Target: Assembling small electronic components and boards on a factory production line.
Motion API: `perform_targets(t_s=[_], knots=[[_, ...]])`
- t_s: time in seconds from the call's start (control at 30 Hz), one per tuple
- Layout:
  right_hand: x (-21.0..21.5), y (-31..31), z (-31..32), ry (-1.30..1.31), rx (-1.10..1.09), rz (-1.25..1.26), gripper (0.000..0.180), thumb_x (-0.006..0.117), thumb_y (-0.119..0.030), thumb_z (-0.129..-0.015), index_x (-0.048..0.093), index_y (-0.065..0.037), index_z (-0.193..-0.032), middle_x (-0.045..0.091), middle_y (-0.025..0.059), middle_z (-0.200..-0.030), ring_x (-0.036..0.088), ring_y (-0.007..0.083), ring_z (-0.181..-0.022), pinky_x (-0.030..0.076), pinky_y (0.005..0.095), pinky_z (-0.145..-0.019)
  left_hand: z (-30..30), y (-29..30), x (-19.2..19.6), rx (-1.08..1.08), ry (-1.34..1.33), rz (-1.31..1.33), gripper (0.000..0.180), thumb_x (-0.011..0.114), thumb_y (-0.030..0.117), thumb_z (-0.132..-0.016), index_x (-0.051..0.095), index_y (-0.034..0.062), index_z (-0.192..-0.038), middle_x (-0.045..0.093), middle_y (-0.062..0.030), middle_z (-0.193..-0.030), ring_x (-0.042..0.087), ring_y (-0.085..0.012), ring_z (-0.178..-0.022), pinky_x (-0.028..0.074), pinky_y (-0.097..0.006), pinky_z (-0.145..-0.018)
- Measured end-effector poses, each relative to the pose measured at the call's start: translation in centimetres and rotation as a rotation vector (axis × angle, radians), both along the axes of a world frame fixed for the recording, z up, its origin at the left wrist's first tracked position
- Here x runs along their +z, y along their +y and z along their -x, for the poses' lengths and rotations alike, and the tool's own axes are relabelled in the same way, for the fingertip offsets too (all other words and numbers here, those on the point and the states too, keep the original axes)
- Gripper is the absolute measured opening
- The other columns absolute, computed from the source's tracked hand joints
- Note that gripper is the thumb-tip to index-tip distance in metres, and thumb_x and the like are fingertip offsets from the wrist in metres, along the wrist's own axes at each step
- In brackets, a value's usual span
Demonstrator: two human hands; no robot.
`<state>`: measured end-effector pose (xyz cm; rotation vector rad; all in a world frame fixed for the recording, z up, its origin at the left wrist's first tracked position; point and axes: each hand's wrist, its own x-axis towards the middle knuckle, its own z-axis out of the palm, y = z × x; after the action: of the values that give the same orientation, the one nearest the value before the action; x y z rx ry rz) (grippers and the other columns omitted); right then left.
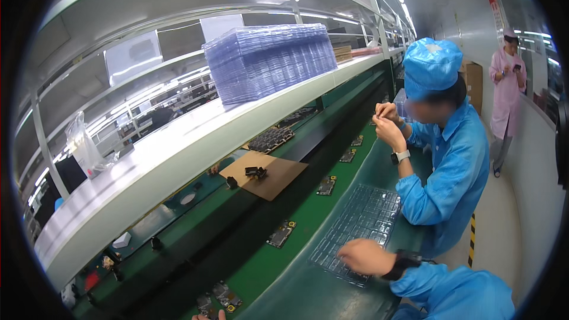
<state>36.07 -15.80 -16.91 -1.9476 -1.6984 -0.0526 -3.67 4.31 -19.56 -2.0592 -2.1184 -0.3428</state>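
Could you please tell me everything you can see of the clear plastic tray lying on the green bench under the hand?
The clear plastic tray is a thin, glossy, see-through sheet moulded into a grid of small square pockets, which look empty as far as the view shows. It lies flat on the green bench, beside the conveyor belt. The right hand, wearing a dark wrist strap, rests on its near edge. Nothing else touches it.

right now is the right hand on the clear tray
Yes, the right hand rests on the near edge of the clear plastic tray on the green bench.
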Motion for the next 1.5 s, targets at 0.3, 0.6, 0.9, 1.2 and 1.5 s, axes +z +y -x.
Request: perform_targets(t_s=[0.3, 0.6, 0.9, 1.2, 1.5], knots=[[-1.8, -4.5, -3.6, -0.06, -0.366, 0.243, 0.015, 0.067, -0.021, -0.083, 0.07, -0.009, -0.092, 0.07, 0.0139, -0.086, 0.069, 0.0337, -0.087, 0.055, 0.0467, -0.072, 0.9, 1.5, -0.9, -0.045, -0.524, -0.046, 0.069, 0.088, 0.025, -0.068, 0.056, 0.0032, -0.125, 0.06, -0.0211, -0.121, 0.053, -0.042, -0.115, 0.043, -0.046, -0.099], [-1.9, -3.5, -4.9, 0.104, -0.405, 0.337, 0.021, 0.069, -0.02, -0.077, 0.075, -0.012, -0.095, 0.073, 0.0127, -0.089, 0.071, 0.0334, -0.088, 0.056, 0.0457, -0.076, 4.0, 4.5, -4.8, -0.105, -0.504, -0.623, 0.039, 0.076, 0.004, -0.074, 0.062, -0.0016, -0.11, 0.063, -0.0215, -0.101, 0.057, -0.0397, -0.101, 0.045, -0.046, -0.094], [-2.6, -3.6, -3.9, 0.09, -0.422, 0.286, 0.017, 0.069, -0.02, -0.073, 0.075, -0.009, -0.085, 0.072, 0.0164, -0.086, 0.071, 0.034, -0.084, 0.056, 0.0465, -0.074, 2.6, 0.9, -2.3, -0.185, -0.672, -0.829, 0.028, 0.063, -0.003, -0.084, 0.059, -0.0072, -0.112, 0.064, -0.0239, -0.106, 0.063, -0.0359, -0.097, 0.051, -0.042, -0.089], [-1.4, -3.6, -1.4, 0.077, -0.431, 0.212, 0.03, 0.077, -0.036, -0.076, 0.075, -0.007, -0.082, 0.072, 0.0152, -0.087, 0.069, 0.0346, -0.089, 0.055, 0.0464, -0.074, -4.8, -12.7, -1.1, -0.545, -1.019, -0.46, 0.043, 0.059, -0.006, -0.079, 0.054, -0.0055, -0.121, 0.05, -0.0243, -0.126, 0.052, -0.0397, -0.113, 0.042, -0.044, -0.101], [0.4, -2.2, 0.8, 0.407, -0.139, -0.12, 0.015, 0.072, -0.019, -0.082, 0.076, -0.005, -0.086, 0.071, 0.0151, -0.08, 0.069, 0.0299, -0.073, 0.053, 0.0373, -0.065, -5.9, -16.2, -0.9, -0.646, -1.242, -0.121, 0.043, 0.058, -0.009, -0.083, 0.05, -0.0035, -0.125, 0.051, -0.0181, -0.123, 0.056, -0.029, -0.111, 0.048, -0.038, -0.097]])
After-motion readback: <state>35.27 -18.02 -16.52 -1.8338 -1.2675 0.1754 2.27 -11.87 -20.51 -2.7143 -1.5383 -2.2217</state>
